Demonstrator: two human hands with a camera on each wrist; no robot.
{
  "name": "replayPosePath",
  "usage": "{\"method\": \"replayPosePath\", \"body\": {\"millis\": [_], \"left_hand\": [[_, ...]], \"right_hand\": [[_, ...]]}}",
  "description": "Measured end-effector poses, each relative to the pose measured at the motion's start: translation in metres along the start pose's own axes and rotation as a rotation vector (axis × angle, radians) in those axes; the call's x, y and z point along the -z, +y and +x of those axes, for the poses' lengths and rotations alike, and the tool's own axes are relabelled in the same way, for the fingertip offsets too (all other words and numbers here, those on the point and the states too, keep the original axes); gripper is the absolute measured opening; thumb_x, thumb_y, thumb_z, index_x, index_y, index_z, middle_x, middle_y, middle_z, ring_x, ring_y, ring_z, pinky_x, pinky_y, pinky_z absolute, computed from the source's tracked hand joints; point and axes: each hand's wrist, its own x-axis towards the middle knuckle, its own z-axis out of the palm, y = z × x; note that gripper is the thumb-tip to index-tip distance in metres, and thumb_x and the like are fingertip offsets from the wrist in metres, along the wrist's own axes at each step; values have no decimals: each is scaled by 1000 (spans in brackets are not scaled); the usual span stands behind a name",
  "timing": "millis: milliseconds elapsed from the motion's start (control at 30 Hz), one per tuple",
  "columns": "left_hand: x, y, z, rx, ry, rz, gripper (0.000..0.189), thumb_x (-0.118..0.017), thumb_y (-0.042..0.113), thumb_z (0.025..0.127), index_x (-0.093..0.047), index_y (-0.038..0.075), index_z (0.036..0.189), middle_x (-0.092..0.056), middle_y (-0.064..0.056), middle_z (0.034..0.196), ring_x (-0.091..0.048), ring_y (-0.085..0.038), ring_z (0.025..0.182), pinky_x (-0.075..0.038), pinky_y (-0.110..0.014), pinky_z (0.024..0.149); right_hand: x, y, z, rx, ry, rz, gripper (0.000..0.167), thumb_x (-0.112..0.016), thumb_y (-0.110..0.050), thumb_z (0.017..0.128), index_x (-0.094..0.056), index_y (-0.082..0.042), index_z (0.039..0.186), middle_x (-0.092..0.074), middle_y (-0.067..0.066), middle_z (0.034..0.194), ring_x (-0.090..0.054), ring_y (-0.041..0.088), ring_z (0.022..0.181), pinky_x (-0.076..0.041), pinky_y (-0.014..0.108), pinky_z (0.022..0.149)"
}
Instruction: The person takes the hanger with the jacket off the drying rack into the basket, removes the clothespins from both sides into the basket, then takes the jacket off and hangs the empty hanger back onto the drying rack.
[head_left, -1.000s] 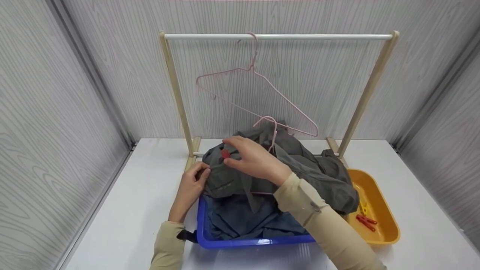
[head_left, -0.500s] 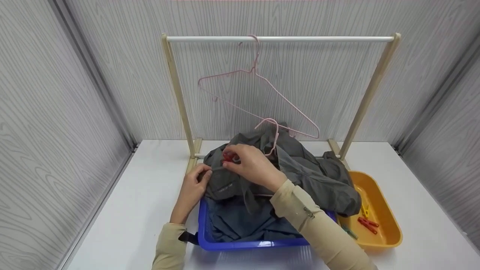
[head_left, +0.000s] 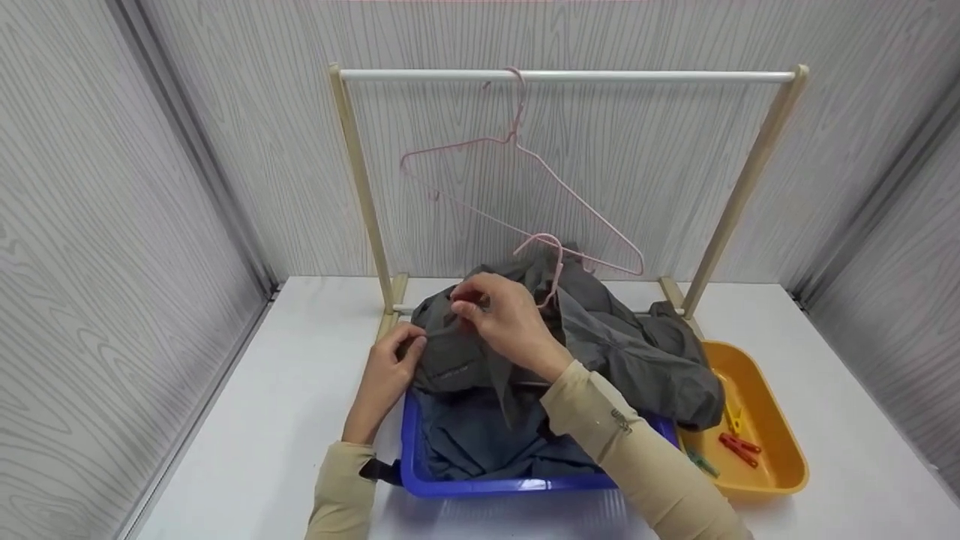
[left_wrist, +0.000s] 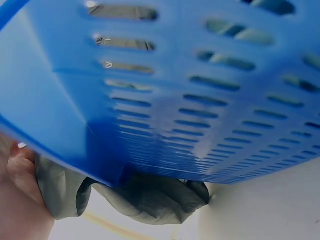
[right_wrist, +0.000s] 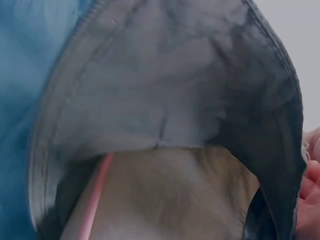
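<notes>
A dark grey garment (head_left: 630, 360) lies heaped over a blue basket (head_left: 517, 487). My left hand (head_left: 386, 375) pinches its fabric at the left side. The right hand (head_left: 506, 322) is over the garment, thumb and fingers pinching a red clothespin (head_left: 468, 324), now mostly hidden by the fingers. A pink hanger (head_left: 559, 274) pokes its hook up from the garment; in the right wrist view a pink rod (right_wrist: 97, 195) shows under a grey flap (right_wrist: 165, 85). The basket's slotted wall (left_wrist: 165, 115) fills much of the left wrist view, grey cloth (left_wrist: 155, 197) hanging beyond it.
Behind the basket stands a rack with a white rail (head_left: 645, 76) and wooden posts. Another pink hanger (head_left: 566, 187) hangs from it. A yellow tray (head_left: 795, 457) at right contains red, yellow and green clothespins (head_left: 739, 448). Dark blue cloth (head_left: 480, 442) lies inside the basket.
My right hand has closed its fingers further around the red clothespin, which showed plainly before. The left hand keeps its pinch on the garment. The head view has shifted slightly.
</notes>
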Motion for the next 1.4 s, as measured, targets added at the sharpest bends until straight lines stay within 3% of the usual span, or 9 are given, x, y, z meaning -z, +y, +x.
{"method": "replayPosePath", "body": {"millis": [133, 233, 367, 567, 867, 1000, 1133, 1300, 1400], "left_hand": [[0, -1, -2, 16, -20, -9, 9, -59, -1, 97, -65, -7, 96, -64, -16, 94, -59, -24, 89, -44, -30, 82], [0, -2, -3, 22, -5, -19, 7, -59, -3, 96, -65, -7, 95, -64, -15, 93, -58, -24, 88, -44, -29, 81], [-1, -2, -2, 0, -1, -14, 7, -59, -4, 96, -65, -8, 95, -64, -16, 94, -58, -25, 88, -44, -28, 80], [-2, -3, 0, 16, -11, -3, 8, -59, -1, 97, -65, -7, 96, -64, -16, 94, -58, -23, 87, -45, -29, 80], [-2, -4, 0, -6, 8, 9, 7, -60, -3, 95, -65, -6, 94, -64, -15, 93, -59, -25, 87, -44, -29, 80], [-2, -4, 0, 2, 2, 0, 8, -60, -1, 96, -65, -7, 95, -64, -16, 94, -58, -25, 87, -44, -28, 80], [-2, -4, 1, 14, -8, -5, 9, -59, 0, 97, -65, -7, 96, -64, -16, 94, -57, -23, 86, -43, -28, 79], [-1, -3, 0, 25, -3, 5, 8, -59, 0, 97, -65, -6, 96, -63, -15, 93, -56, -22, 84, -43, -29, 77], [-2, -2, 0, 26, -1, 17, 8, -59, 0, 97, -66, -5, 96, -64, -14, 93, -57, -22, 85, -43, -29, 77]], "right_hand": [[2, -6, 1, 6, 39, 119, 23, -66, -27, 94, -68, -10, 110, -66, -6, 92, -62, 6, 80, -51, 29, 68], [5, -11, 0, -18, 37, 143, 32, -68, -33, 93, -68, -11, 116, -66, -6, 100, -62, 10, 90, -51, 30, 75], [14, -14, -6, -54, 36, 144, 39, -70, -37, 91, -67, -14, 122, -65, -6, 107, -61, 14, 98, -49, 32, 83], [31, -12, -18, -27, 29, 87, 41, -71, -35, 91, -66, -13, 125, -64, -5, 114, -59, 15, 105, -49, 38, 88], [68, -6, -41, 23, 81, 53, 35, -72, -26, 92, -66, -16, 125, -65, -3, 112, -59, 21, 99, -48, 45, 84], [92, -1, -58, 7, 120, 26, 36, -72, -20, 92, -65, -14, 127, -64, -3, 116, -58, 19, 106, -46, 44, 90], [117, 6, -79, -28, 190, -32, 39, -74, -11, 89, -65, -14, 127, -65, -4, 118, -56, 13, 108, -44, 31, 91], [142, 22, -111, -41, 290, -48, 44, -75, 6, 84, -66, -7, 125, -68, 7, 114, -58, 14, 104, -43, 19, 87], [155, 33, -137, -117, 319, -41, 44, -73, 10, 83, -66, -4, 125, -68, 12, 113, -59, 14, 104, -43, 17, 87]]}}
